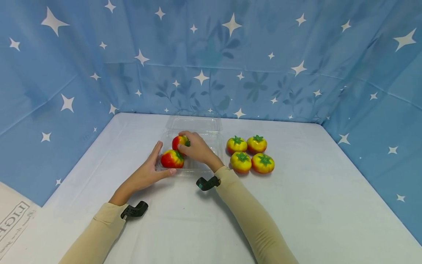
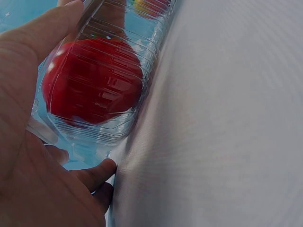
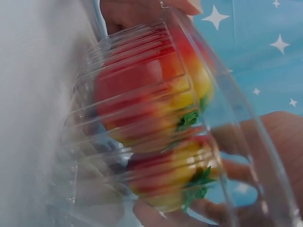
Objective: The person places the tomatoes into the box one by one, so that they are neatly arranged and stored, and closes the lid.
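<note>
A clear plastic clamshell box (image 1: 197, 169) sits on the table with its lid (image 1: 193, 124) folded back. Inside, at the left, are two red-and-yellow toy tomatoes with green leafy tops. My right hand (image 1: 197, 147) reaches into the box and grips the rear tomato (image 1: 178, 141) between thumb and fingers. The front tomato (image 1: 172, 160) lies in the near left corner, its red side showing through the ribbed wall in the left wrist view. Around that corner my left hand (image 1: 149, 171) rests, fingers straight along the left side and thumb stretched along the front rim.
Right of the box, several more toy tomatoes (image 1: 240, 162) stand in a close group on the white tablecloth (image 1: 313, 205). A blue curtain with white stars (image 1: 250, 66) hangs behind the table and along both sides. Printed lettering (image 1: 13, 223) shows at the lower left.
</note>
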A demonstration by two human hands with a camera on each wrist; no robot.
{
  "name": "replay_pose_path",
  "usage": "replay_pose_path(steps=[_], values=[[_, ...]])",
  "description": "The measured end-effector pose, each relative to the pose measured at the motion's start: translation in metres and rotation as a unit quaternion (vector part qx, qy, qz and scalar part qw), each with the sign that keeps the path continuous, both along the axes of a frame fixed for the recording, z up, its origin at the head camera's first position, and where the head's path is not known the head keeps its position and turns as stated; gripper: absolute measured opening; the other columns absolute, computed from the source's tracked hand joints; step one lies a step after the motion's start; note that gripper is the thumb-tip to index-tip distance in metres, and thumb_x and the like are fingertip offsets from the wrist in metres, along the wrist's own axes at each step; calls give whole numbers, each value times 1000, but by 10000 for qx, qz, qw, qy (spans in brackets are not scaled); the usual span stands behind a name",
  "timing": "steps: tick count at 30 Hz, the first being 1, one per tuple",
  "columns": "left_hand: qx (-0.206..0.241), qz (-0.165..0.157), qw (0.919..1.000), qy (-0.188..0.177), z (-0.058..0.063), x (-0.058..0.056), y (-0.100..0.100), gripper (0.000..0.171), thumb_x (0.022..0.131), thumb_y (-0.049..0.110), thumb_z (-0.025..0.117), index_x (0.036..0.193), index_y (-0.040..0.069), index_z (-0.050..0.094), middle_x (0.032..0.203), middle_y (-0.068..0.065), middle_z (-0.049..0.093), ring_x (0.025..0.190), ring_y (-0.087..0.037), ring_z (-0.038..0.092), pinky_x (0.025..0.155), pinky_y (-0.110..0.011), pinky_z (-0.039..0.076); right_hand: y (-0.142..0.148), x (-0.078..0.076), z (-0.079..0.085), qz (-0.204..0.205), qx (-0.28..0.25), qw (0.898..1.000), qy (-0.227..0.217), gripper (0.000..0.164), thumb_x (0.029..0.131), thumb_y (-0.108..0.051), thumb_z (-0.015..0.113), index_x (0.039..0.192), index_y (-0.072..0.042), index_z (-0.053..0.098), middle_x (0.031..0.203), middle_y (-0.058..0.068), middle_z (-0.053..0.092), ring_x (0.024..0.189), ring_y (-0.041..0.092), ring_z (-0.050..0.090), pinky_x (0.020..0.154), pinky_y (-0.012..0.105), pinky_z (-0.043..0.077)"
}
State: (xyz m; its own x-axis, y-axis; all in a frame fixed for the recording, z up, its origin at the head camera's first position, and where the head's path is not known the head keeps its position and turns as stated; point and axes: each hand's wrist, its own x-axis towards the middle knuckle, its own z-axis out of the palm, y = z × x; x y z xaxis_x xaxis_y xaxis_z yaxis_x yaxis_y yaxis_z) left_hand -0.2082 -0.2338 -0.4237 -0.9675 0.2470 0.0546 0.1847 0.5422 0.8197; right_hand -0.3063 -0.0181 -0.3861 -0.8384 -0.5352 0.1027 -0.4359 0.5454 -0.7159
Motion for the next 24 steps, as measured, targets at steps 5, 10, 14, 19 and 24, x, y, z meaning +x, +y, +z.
replay_pose_path(steps=[5, 10, 14, 19, 24], values=[[16, -9, 10000, -14, 0, 0, 0, 121, 95, 48, 79, 172, 11, -7, 179, -12, -7, 162, -45, 7, 122, -70, 21, 1, -2, -4, 164, -24, 9998, 59, 53, 106, -22, 64, 156, -8, 53, 148, 15, 57, 130, 31, 56, 110, 48, 53], [52, -23, 10000, 2, 0, 1, 0, 122, 95, 47, 79, 172, 10, -7, 179, -12, -6, 162, -45, 7, 122, -70, 21, 2, -3, -5, 477, -33, 9987, 148, 55, 107, -24, 60, 159, -7, 50, 152, 17, 55, 133, 33, 55, 112, 50, 50], [67, -23, 10000, 10, -1, 1, -1, 122, 95, 47, 79, 172, 10, -7, 179, -12, -5, 162, -46, 8, 123, -69, 21, 2, -3, -5, 704, -1, 9974, 175, 58, 108, -24, 56, 162, -4, 45, 155, 19, 52, 135, 34, 54, 115, 49, 48], [87, -25, 10000, -10, -1, 0, -1, 122, 94, 48, 80, 172, 11, -7, 179, -12, -5, 162, -46, 8, 123, -69, 21, 1, -2, -4, 637, -171, 9978, 77, 57, 108, -21, 55, 160, 0, 44, 155, 18, 52, 136, 32, 54, 117, 47, 46], [74, -23, 10000, -2, 0, 0, -1, 122, 95, 49, 79, 172, 11, -7, 179, -12, -6, 162, -46, 8, 123, -70, 20, 0, -1, -3, 495, -224, 9985, 50, 55, 107, -18, 54, 159, 0, 46, 152, 18, 54, 133, 32, 54, 116, 47, 47]])
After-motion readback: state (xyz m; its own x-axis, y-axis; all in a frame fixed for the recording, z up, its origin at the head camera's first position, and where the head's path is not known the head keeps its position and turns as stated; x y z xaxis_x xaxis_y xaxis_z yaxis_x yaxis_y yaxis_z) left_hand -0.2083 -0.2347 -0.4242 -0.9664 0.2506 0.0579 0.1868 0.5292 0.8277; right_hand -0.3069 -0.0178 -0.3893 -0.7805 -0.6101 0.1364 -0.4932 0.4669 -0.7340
